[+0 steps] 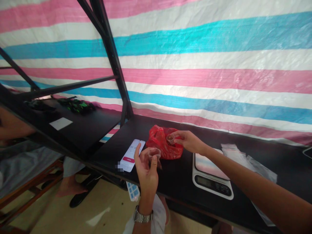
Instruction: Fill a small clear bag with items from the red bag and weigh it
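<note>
My left hand (148,169) is closed around a small clear plastic bag (155,152), whose rounded mouth stands open between thumb and fingers. At the red plastic bag (164,151), my right hand (185,140) pinches a small clear cup (170,139) over the bag's opening. Something small and brownish shows in the cup, too small to name. What lies inside the red bag is mostly hidden. Left of my left hand, a phone (133,156) with a lit screen lies on the black table (175,182). My right forearm passes over a white digital scale (212,187).
Clear zip bags (235,154) lie on the table at right, partly behind my forearm. A black metal frame (114,65) rises at left, and a striped sheet (207,74) hangs behind. A power strip (133,191) is below the table edge. Another person's foot (70,187) shows at left.
</note>
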A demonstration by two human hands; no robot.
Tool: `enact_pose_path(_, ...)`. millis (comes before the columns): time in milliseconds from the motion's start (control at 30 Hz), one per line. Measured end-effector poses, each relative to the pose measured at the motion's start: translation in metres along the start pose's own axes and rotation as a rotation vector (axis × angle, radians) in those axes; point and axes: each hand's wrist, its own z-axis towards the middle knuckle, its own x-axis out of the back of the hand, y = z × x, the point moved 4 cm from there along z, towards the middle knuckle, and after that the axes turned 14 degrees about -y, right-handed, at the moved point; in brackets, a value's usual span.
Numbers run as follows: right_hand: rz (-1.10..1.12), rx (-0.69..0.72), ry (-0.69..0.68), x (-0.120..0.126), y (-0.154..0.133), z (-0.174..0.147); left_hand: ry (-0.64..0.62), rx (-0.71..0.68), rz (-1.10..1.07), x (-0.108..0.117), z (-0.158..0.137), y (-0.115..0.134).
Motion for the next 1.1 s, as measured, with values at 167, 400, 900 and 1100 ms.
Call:
enact_pose_path(167, 0.029, 0.064, -0.02, 0.006, -0.018, -0.019, -0.057, 0.02, 0.21, -0.012, -0.01, 0.002)
enact_pose_path(400, -0.62, 0.158, -0.1, 0.006, -0.07, -0.051, -0.201, 0.038, 0.305, -0.035, -0.01, -0.005)
enact_pose_path(900, -1.294, 0.242, -0.058, -0.005, -0.1, -0.059, -0.207, 0.075, 0.177, -0.051, -0.01, -0.001)
enact_pose_path(1100, -1.155, -0.027, -0.125, -0.001, -0.069, -0.008, -0.18, 0.036, 0.228, -0.036, -0.013, 0.0)
